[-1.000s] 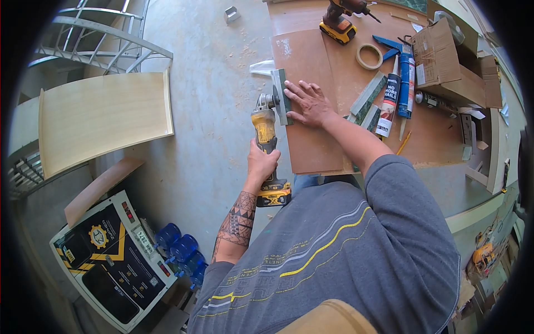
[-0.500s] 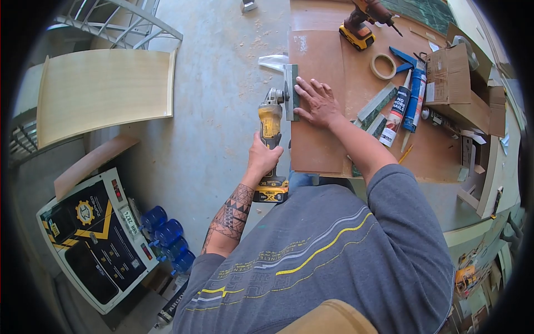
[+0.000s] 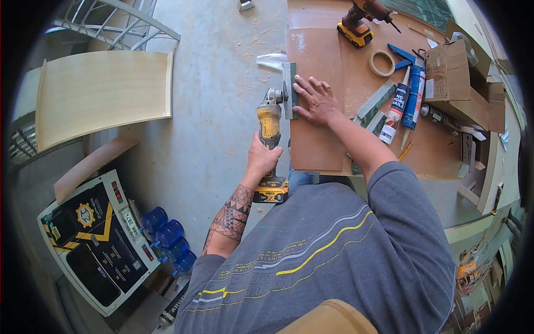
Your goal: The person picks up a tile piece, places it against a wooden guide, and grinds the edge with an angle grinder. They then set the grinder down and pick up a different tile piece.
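My left hand is wrapped around the body of a yellow and black cordless angle grinder. Its head points away from me, with the disc at the outer edge of a narrow green strip that looks like stone tile. This strip lies along the left edge of the brown worktable and juts slightly past it. Pressing flat, my right hand has its fingers spread, with fingertips on the strip's inner side. The disc is partly hidden behind the grinder head and strip.
On the table are a drill, a tape roll, green strips, a sealant tube, a blue caulking gun, a pencil and a cardboard box. A curved panel and blue bottles are at left.
The whole view has shifted very slightly. Both hands, the grinder and the green strip keep the same positions relative to one another.
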{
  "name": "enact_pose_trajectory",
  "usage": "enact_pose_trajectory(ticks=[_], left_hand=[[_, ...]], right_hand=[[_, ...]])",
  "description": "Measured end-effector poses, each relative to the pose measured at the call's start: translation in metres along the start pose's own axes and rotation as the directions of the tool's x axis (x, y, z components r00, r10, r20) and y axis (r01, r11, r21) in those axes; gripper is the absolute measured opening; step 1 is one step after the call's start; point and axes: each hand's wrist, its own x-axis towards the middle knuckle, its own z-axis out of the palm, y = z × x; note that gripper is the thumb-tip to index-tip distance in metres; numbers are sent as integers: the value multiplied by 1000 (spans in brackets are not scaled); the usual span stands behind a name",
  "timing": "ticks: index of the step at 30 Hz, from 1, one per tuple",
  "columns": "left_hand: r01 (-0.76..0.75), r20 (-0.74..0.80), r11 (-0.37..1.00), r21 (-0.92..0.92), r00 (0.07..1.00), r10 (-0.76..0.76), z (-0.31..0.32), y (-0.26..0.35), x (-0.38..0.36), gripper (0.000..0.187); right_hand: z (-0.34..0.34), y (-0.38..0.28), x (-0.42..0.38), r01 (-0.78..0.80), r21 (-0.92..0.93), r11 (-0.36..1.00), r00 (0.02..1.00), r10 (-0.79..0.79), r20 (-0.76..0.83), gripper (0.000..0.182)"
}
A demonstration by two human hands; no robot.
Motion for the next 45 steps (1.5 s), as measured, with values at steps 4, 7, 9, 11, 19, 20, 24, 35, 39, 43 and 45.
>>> enact_pose_trajectory(ticks=[4,7,9,11,19,20,24,35,39,43,45], left_hand=[[0,-4,1000,-9,1000,0,1,-3,0,66],[-5,0,1000,-1,1000,5,1,-4,-1,66],[-3,2,1000,-5,1000,3,1,-5,-1,66],[-1,4,1000,-9,1000,1,1,-6,-2,66],[-17,-21,999,34,1000,17,5,-16,2,70],[-23,-13,999,43,1000,24,5,-17,2,70],[-5,-1,1000,-23,1000,5,5,-11,-4,71],[-22,-13,999,-31,1000,21,5,-12,-8,71],[-2,-8,999,-37,1000,2,4,-11,-9,69],[-4,-9,1000,-26,1000,4,5,-14,-9,68],[-6,-9,1000,-24,1000,6,5,-15,-9,68]], right_hand=[[1,0,1,1,13,1000,1000,-1,-9,85],[0,0,0,1,12,1000,1000,-1,0,84],[-1,-1,0,-4,16,1000,1000,4,5,84],[-2,-1,0,-4,20,1000,1000,3,10,84],[-2,-2,0,-20,23,1000,1000,20,15,83],[-2,-2,0,-17,17,1000,1000,17,22,83],[-3,-3,0,-22,22,1000,999,21,31,83],[-4,-3,0,-27,24,999,998,25,53,83],[2,-2,0,-11,23,1000,1000,11,-19,83],[-2,-2,0,-11,22,1000,1000,12,-15,83],[-7,-3,0,-32,30,999,997,30,68,83]])
